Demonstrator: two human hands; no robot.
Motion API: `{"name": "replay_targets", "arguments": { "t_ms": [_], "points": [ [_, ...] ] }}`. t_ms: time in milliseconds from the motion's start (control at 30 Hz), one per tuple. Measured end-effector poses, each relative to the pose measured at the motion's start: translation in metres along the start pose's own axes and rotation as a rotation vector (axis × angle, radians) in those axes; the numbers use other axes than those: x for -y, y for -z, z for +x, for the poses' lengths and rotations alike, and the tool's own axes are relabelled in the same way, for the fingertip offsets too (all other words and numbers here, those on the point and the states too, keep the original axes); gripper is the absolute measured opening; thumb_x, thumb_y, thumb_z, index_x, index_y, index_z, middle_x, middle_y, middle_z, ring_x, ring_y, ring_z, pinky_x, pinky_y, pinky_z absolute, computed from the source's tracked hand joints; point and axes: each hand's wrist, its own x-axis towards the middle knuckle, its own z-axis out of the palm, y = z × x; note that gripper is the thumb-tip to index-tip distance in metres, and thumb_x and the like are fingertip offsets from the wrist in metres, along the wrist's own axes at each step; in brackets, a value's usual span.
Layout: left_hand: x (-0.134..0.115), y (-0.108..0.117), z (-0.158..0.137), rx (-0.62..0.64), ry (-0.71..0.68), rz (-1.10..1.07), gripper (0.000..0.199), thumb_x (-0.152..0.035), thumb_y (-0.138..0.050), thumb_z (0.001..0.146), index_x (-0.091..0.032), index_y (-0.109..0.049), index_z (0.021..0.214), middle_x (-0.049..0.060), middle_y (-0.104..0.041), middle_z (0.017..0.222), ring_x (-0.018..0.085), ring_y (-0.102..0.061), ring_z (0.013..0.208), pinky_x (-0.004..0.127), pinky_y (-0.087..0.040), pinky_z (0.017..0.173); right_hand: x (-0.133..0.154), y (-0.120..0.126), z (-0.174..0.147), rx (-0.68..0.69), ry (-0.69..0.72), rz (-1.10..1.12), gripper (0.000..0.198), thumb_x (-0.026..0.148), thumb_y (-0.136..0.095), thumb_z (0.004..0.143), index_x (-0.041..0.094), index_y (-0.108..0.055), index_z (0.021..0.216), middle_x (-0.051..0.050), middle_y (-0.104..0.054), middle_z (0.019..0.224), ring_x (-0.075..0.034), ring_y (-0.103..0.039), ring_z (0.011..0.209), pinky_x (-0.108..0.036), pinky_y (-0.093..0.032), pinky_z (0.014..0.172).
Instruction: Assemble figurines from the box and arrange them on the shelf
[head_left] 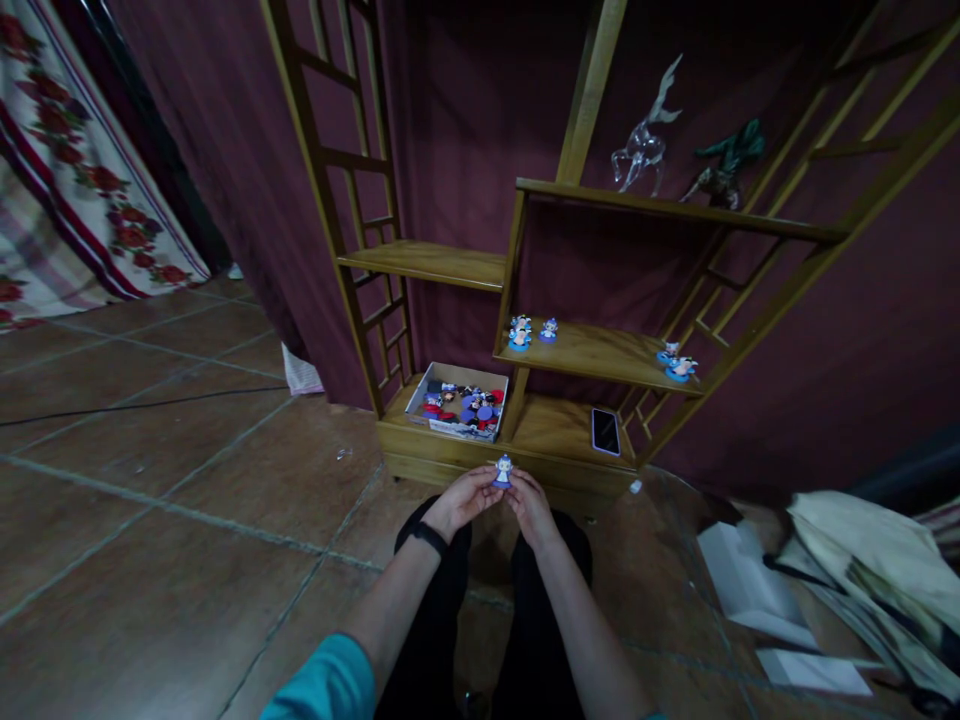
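Observation:
Between my two hands, in front of the wooden shelf unit, I hold a small blue and white figurine (503, 470) upright on its purple base. My left hand (466, 498) grips it from the left, and my right hand (531, 505) from the right. Just beyond them a cardboard box (420, 400) with several red, purple and dark figurines stands on the bottom board. On the middle shelf (600, 350), similar figurines (519, 333) are grouped at the left beside a purple-based one (549, 330). More figurines (679, 366) stand at that shelf's right end.
A phone (605, 431) lies on the bottom board at the right. The top right shelf bears a clear horse ornament (641, 150) and a dark green statue (726, 165). White box pieces (754, 585) and a pale bag (870, 550) lie on the floor at right. A cable (150, 408) crosses the tiles.

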Motion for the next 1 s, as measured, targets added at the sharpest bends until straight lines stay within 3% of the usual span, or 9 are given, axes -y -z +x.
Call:
{"name": "replay_targets", "arguments": {
  "t_ms": [167, 500, 700, 1000],
  "points": [
    [-0.004, 0.004, 0.003, -0.001, -0.005, -0.043, 0.008, -0.009, -0.059, 0.076, -0.008, -0.059, 0.083, 0.010, -0.065, 0.079, 0.013, -0.063, 0.069, 0.024, -0.051, 0.068, 0.002, -0.006, -0.003, 0.040, 0.015, -0.022, 0.026, 0.036, -0.066, 0.063, 0.022, -0.065, 0.086, -0.003, -0.069, 0.087, -0.016, -0.064, 0.077, -0.030, -0.049, 0.072],
    [-0.007, 0.006, 0.004, -0.029, 0.009, -0.032, 0.011, -0.014, -0.061, 0.075, -0.013, -0.055, 0.085, 0.008, -0.066, 0.080, 0.015, -0.065, 0.073, 0.028, -0.051, 0.071, -0.005, -0.009, 0.000, 0.036, 0.107, 0.012, 0.028, 0.028, -0.072, 0.059, 0.022, -0.066, 0.086, -0.003, -0.068, 0.093, -0.017, -0.062, 0.083, -0.027, -0.048, 0.072],
    [-0.011, 0.009, 0.005, -0.006, 0.034, 0.078, 0.017, -0.016, -0.066, 0.072, -0.014, -0.056, 0.086, 0.006, -0.067, 0.076, 0.013, -0.065, 0.066, 0.019, -0.047, 0.056, -0.006, -0.004, 0.007, 0.002, 0.023, 0.074, 0.026, 0.029, -0.073, 0.061, 0.020, -0.066, 0.084, 0.000, -0.067, 0.073, -0.011, -0.060, 0.063, -0.023, -0.047, 0.061],
    [-0.009, 0.007, 0.006, 0.012, -0.059, 0.054, 0.017, -0.011, -0.066, 0.071, -0.013, -0.058, 0.087, 0.005, -0.067, 0.075, 0.010, -0.063, 0.063, 0.019, -0.049, 0.060, -0.006, -0.002, 0.009, 0.021, -0.074, 0.174, 0.020, 0.027, -0.075, 0.060, 0.019, -0.065, 0.076, 0.000, -0.066, 0.069, -0.009, -0.059, 0.060, -0.021, -0.047, 0.058]
  ]
}}
